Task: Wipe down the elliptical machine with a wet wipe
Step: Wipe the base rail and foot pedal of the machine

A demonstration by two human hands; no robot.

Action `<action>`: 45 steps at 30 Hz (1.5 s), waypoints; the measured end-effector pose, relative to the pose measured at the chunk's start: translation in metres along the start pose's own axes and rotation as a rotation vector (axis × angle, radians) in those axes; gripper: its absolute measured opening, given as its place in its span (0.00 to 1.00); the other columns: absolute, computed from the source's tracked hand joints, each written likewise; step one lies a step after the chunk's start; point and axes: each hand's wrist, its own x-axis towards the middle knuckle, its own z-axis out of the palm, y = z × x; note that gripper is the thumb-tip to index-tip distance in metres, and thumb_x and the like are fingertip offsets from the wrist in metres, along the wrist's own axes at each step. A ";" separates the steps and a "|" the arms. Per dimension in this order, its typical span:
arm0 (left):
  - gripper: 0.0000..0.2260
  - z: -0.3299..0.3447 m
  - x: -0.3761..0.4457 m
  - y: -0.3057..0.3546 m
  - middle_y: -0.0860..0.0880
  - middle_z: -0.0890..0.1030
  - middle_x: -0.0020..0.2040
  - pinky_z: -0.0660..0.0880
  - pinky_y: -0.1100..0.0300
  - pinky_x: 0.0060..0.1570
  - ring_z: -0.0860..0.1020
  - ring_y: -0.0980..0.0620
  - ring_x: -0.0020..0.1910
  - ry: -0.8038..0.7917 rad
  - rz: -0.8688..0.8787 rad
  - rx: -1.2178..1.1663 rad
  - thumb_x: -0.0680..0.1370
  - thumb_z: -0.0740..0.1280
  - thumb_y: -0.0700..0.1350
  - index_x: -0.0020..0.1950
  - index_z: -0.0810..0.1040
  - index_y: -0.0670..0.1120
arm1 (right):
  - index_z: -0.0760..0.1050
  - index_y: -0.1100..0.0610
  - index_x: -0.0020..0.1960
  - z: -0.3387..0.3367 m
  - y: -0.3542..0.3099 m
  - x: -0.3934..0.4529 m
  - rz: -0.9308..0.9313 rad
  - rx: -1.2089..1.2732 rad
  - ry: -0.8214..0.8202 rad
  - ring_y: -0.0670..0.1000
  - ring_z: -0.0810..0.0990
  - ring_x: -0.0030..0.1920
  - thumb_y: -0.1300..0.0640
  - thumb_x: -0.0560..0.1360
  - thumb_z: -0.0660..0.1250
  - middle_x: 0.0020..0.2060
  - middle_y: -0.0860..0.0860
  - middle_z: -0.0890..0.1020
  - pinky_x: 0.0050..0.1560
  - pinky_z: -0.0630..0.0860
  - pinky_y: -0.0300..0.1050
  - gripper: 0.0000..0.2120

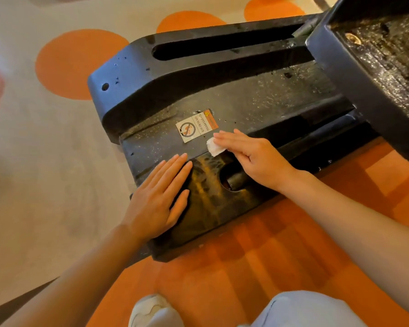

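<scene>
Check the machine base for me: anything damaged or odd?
Yes: a yellowish-brown discoloured patch stains the black base cover beside the left hand. The warning sticker sits askew, and the pedal looks scuffed.

The right hand [250,156] pressed a white wet wipe [214,147] onto the black elliptical base [257,97], beside a warning sticker [196,129]; the left hand [161,199] lay flat on it.

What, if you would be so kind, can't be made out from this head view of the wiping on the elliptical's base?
- Wet wipe: mostly under the right hand; only a corner shows.
- Base cover under the left hand: its state is hidden by the flat palm.
- Warning sticker: its orange part's small print is too small to read.
- Pedal: cut off by the right and top edges.
</scene>
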 end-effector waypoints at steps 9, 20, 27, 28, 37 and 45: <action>0.23 -0.001 -0.026 -0.007 0.44 0.61 0.78 0.58 0.49 0.75 0.59 0.47 0.78 -0.048 0.010 0.008 0.84 0.54 0.50 0.77 0.62 0.41 | 0.71 0.61 0.70 0.013 -0.027 0.082 0.019 -0.142 -0.229 0.53 0.66 0.73 0.70 0.79 0.58 0.70 0.55 0.71 0.75 0.57 0.45 0.20; 0.21 -0.001 -0.051 -0.020 0.42 0.66 0.75 0.61 0.49 0.74 0.62 0.45 0.76 0.000 0.057 -0.012 0.84 0.56 0.47 0.74 0.66 0.38 | 0.54 0.53 0.78 0.057 -0.023 0.149 -0.467 -0.607 -0.747 0.48 0.50 0.77 0.52 0.84 0.51 0.78 0.49 0.54 0.76 0.44 0.45 0.23; 0.20 0.006 -0.062 -0.016 0.41 0.66 0.75 0.62 0.48 0.74 0.62 0.44 0.76 0.051 -0.012 -0.082 0.85 0.54 0.44 0.75 0.64 0.38 | 0.42 0.53 0.79 0.079 -0.018 0.165 -0.444 -0.616 -0.824 0.44 0.41 0.76 0.43 0.83 0.46 0.78 0.48 0.45 0.73 0.37 0.40 0.29; 0.20 0.006 -0.063 -0.014 0.41 0.66 0.75 0.62 0.47 0.74 0.62 0.44 0.76 0.047 -0.022 -0.087 0.85 0.54 0.45 0.75 0.63 0.38 | 0.43 0.53 0.79 0.083 -0.020 0.170 -0.439 -0.615 -0.816 0.45 0.42 0.77 0.43 0.83 0.46 0.78 0.48 0.46 0.72 0.38 0.40 0.29; 0.20 0.004 -0.065 -0.007 0.43 0.63 0.77 0.58 0.49 0.76 0.59 0.46 0.77 0.029 -0.109 -0.075 0.84 0.55 0.44 0.76 0.63 0.39 | 0.52 0.52 0.78 0.097 -0.029 0.178 -0.697 -0.462 -1.082 0.41 0.44 0.76 0.49 0.84 0.49 0.78 0.45 0.50 0.72 0.37 0.35 0.24; 0.20 0.009 -0.066 -0.005 0.43 0.63 0.77 0.57 0.50 0.76 0.59 0.46 0.78 0.041 -0.136 -0.096 0.85 0.53 0.44 0.76 0.62 0.40 | 0.41 0.51 0.79 0.118 -0.021 0.214 -0.580 -0.729 -0.798 0.47 0.41 0.77 0.39 0.81 0.41 0.78 0.48 0.44 0.75 0.38 0.43 0.31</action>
